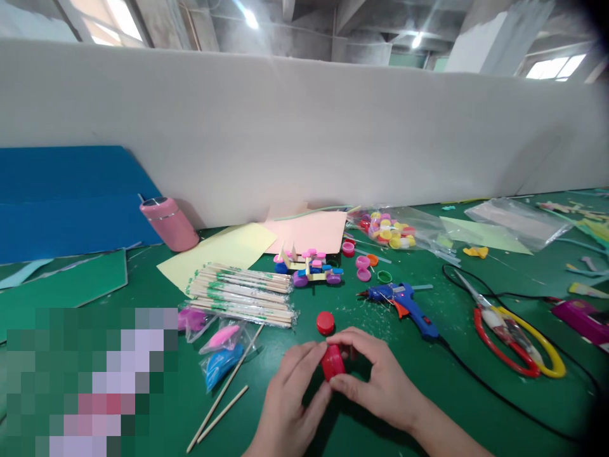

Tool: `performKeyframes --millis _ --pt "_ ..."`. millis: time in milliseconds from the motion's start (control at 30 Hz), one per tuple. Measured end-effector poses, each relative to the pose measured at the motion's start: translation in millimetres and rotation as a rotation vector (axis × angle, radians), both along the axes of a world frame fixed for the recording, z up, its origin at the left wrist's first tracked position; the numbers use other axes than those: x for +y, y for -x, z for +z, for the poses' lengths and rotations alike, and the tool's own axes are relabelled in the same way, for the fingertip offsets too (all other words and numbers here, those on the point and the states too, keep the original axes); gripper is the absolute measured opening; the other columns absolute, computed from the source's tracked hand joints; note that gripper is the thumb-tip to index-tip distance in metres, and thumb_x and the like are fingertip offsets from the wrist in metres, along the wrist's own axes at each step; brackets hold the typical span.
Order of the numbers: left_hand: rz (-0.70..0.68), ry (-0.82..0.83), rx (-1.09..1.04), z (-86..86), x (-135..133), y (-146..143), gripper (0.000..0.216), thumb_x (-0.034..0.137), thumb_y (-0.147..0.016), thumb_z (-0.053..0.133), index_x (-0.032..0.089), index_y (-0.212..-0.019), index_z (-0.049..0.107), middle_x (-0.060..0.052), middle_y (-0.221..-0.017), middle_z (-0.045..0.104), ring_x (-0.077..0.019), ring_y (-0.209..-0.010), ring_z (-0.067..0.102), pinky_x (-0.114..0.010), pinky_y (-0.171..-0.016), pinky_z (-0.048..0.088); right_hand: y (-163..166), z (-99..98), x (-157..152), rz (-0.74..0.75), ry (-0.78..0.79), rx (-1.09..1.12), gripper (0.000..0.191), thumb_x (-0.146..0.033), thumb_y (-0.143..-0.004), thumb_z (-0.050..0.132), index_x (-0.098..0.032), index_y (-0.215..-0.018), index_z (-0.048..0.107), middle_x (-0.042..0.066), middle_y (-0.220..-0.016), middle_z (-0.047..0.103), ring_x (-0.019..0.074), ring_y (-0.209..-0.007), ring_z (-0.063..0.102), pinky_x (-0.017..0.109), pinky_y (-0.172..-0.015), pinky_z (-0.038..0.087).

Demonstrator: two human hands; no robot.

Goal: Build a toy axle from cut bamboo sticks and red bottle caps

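Both of my hands are over the near middle of the green table, closed around a red bottle cap. My left hand grips its left side, and my right hand pinches it with thumb and fingers from the right. Whether this is one cap or two pressed together, I cannot tell. Just beyond my fingertips lies another red cap. A blue glue gun rests to the right of it. Two bare wooden sticks lie left of my left hand.
Wrapped bundles of skewers and small bags of balloons lie left. Behind are small cap-wheeled models and a bag of colored caps. Scissors and a black cord lie right. A pink cup leans at back left.
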State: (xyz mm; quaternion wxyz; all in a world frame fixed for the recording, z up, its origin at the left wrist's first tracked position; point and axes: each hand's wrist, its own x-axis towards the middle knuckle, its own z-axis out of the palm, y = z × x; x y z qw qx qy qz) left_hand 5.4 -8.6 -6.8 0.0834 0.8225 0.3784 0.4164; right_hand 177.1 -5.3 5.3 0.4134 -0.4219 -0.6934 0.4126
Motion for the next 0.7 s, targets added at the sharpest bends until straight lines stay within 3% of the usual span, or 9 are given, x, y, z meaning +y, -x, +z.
performKeyframes --millis 300,600,700 --pt "0.030 -0.110 0.070 -0.9 2.5 1.6 0.026 0.019 -0.079 0.051 0.014 -0.105 0.053 -0.012 -0.090 0.067 -0.0186 -0.083 0.065 -0.029 -0.075 0.054 0.8 -1.6 0.5 0.007 0.005 -0.004 0.033 -0.032 -0.072 0.065 -0.018 -0.101 0.060 0.005 -0.088 0.058 0.0166 -0.077 0.053 0.027 -0.069 0.043" --pt "0.033 -0.103 0.026 -2.3 1.5 0.6 0.027 0.017 -0.077 0.054 0.014 -0.103 0.056 -0.011 -0.089 0.068 -0.0186 -0.081 0.065 -0.027 -0.074 0.054 2.4 -4.5 1.3 0.004 0.016 0.009 0.035 -0.035 -0.072 0.065 -0.018 -0.103 0.061 0.005 -0.088 0.059 0.0165 -0.076 0.054 0.027 -0.068 0.045" --pt "0.027 -0.010 -0.015 0.7 0.8 -0.2 0.029 0.015 -0.074 0.056 0.017 -0.103 0.056 -0.010 -0.090 0.067 -0.0182 -0.081 0.065 -0.025 -0.071 0.054 2.0 -2.1 0.9 0.007 0.012 -0.002 0.036 -0.036 -0.073 0.064 -0.018 -0.104 0.061 0.005 -0.088 0.059 0.0166 -0.076 0.054 0.027 -0.069 0.045"
